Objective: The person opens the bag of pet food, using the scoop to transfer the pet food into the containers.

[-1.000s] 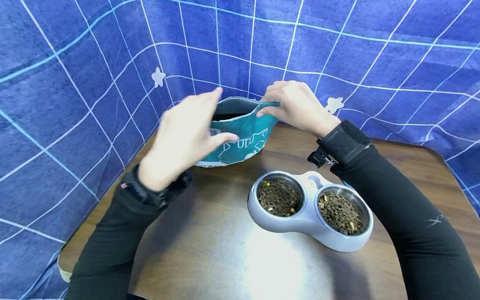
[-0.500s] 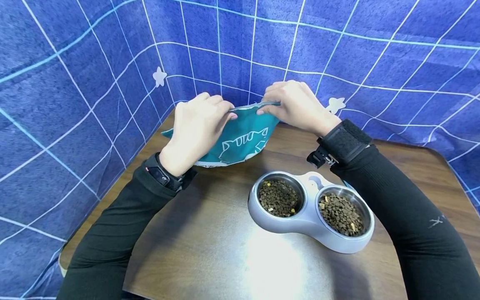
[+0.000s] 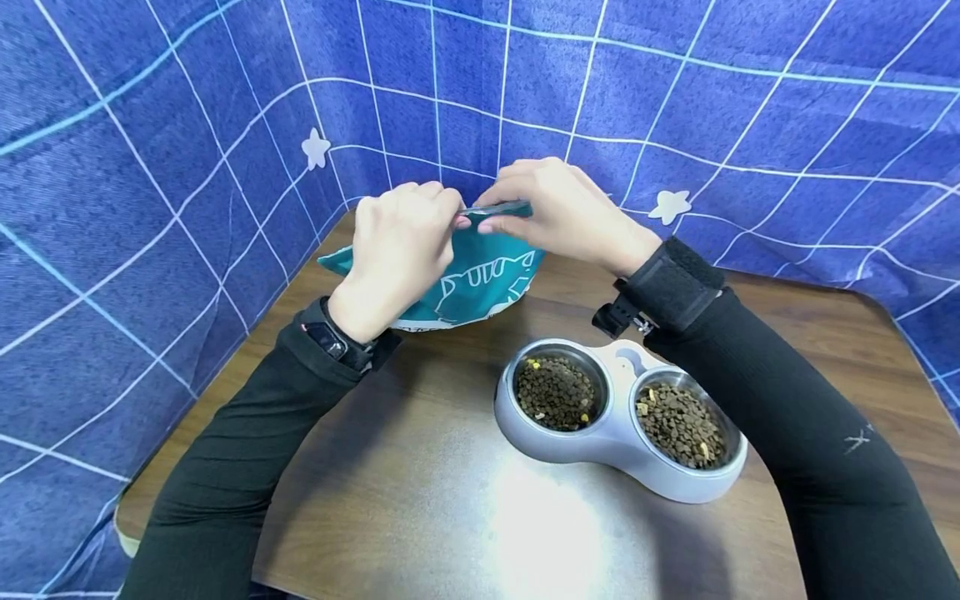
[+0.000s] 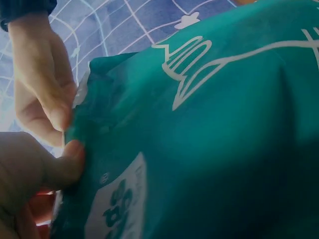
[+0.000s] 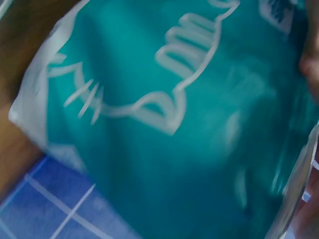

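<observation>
A teal food bag [image 3: 480, 283] with a white cat outline stands at the back of the table. Its top edges lie together between both hands. My left hand [image 3: 405, 242] pinches the top edge near its middle, thumb on the front face as the left wrist view shows. Close beside it, my right hand [image 3: 555, 208] pinches the same edge further right. In the right wrist view the bag's teal front [image 5: 199, 149] fills most of the picture, with fingers only at the right border. The bag's left corner sticks out past my left hand.
A light grey double feeder [image 3: 615, 417] stands in front of the bag, its two metal bowls holding brown kibble [image 3: 555, 393]. The wooden table [image 3: 420, 467] meets blue gridded cloth [image 3: 675, 100] at the back and left. White stars [image 3: 670, 207] hang on the cloth.
My left hand has come down from above the opening and now pinches the top edge. The bag's mouth has gone from gaping to pressed flat. My right hand has slid left along the edge.
</observation>
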{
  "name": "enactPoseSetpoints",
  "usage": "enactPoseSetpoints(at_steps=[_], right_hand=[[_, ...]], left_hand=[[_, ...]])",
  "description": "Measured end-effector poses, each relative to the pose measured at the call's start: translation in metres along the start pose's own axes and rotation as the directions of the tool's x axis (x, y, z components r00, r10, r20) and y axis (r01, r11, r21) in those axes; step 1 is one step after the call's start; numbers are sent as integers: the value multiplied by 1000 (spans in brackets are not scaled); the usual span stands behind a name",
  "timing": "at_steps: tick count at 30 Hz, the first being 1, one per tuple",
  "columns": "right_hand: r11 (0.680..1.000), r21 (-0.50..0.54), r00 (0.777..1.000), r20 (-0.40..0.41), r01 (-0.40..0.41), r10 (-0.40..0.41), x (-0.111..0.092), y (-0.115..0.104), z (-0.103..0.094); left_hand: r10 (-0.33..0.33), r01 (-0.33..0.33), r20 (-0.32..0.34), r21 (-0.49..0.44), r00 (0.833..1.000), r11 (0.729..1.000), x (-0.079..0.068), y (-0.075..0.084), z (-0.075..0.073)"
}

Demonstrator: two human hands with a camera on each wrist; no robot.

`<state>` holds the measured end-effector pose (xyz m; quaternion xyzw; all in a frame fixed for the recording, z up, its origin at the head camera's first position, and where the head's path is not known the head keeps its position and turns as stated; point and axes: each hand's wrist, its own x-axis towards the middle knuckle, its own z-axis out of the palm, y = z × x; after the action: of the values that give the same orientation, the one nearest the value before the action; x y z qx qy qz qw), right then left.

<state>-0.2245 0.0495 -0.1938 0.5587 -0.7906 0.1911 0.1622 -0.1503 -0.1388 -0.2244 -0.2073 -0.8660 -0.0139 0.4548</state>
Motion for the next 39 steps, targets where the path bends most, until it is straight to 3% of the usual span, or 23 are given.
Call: enactPoseSetpoints(at_steps=[3,7,9,13,20,25,31,34,39], right_hand=[[999,-19,999,-29,30,-31,6,-4,2],[997,-35,996,-59,72,-74,9,-3,6],[995,-29,993,-66,100,-101,9,-2,8],[995,-6,994,-55,96,-97,8,0,4],[999,-31,999,36,28,-27,2,9,-5],[997,-18,995,-69,76,-77,-6,15,-2],[991,-15,978,-160,130,-130,-9,16,6],[994,-12,985,-134,107,-107,-10,17,3],[997,-66,999,-29,32,-34,-15,23,-8]], left_hand=[[-47,47,78,2,996,999,1,1,-4],[-99,102,197,-6,975,995,1,-1,-10],[-100,104,222,-5,970,995,-1,-3,-11],[-54,56,208,-6,977,998,-3,-8,-10],[8,-5,164,-23,986,1000,-7,-15,-6],[15,-11,158,-28,987,1000,-7,-16,-7],[-47,36,200,56,979,998,-14,-16,-16],[-49,34,171,87,984,996,-21,-20,-21],[3,-19,155,99,988,995,-25,-26,-23]])
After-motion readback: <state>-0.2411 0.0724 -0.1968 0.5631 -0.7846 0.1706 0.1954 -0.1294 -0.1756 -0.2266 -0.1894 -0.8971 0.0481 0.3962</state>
